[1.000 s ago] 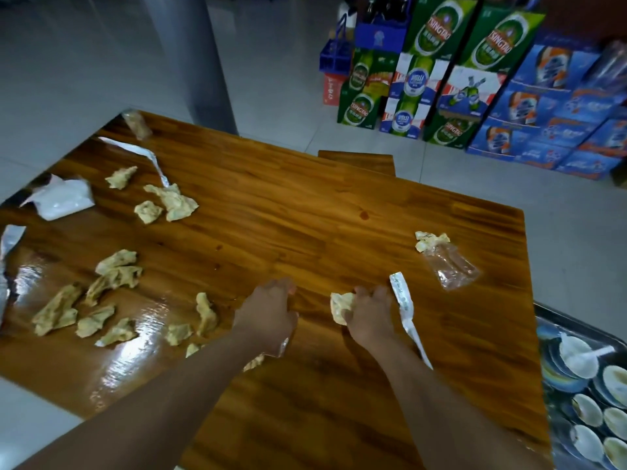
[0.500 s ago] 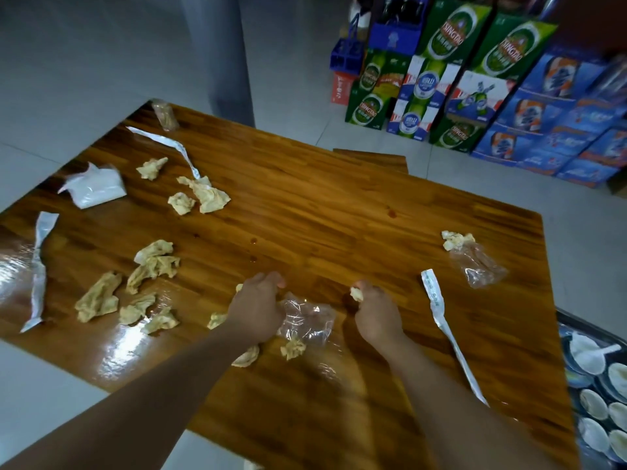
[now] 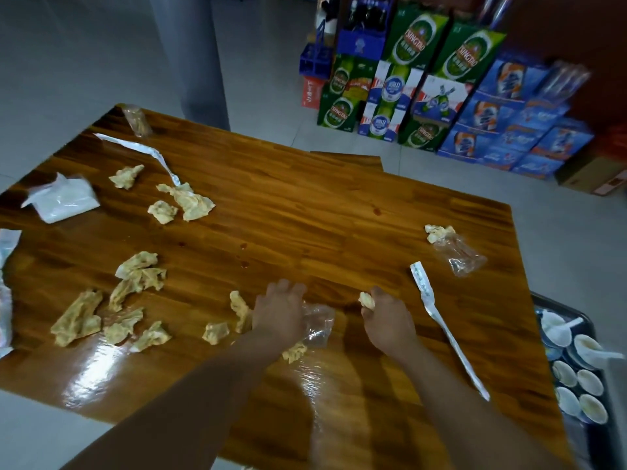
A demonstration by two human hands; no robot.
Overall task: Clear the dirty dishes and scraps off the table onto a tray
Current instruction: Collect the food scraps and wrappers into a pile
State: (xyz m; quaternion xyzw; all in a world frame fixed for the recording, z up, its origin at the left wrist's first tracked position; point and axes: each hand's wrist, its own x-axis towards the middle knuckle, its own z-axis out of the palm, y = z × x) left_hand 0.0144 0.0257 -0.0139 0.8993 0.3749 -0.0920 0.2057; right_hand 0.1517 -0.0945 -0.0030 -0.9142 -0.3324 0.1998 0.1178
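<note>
Left hand [image 3: 281, 312] was curled down over a crumpled clear plastic wrapper [image 3: 317, 322], gripping it against the tabletop [image 3: 305, 212], while the right hand [image 3: 386, 320] had its fingers clenched round a small wadded napkin scrap [image 3: 366, 299] that poked out by the thumb. So both were already full, more or less.

What the next grab hinged on, I'd say: the nearest loose scraps, a crumpled napkin [image 3: 240, 308] and another one [image 3: 215, 332], sat just beside the left hand on its outer side, with a third bit [image 3: 294, 351] tucked under that wrist. The long white paper strip [image 3: 437, 317] lay to the right of the right hand, its long axis running from the far end toward the near right corner, pretty much pointing at the tray [image 3: 543, 301]. That tray sat off the right edge, lower than the tabletop, loaded with small white bowls [image 3: 592, 407], so the right hand was the closer one for dumping.

Farther left, a whole scatter of napkins [image 3: 78, 317] remained on the glossy wood. Beyond it all were grey floor tiles and stacked beer cartons [image 3: 417, 49].
</note>
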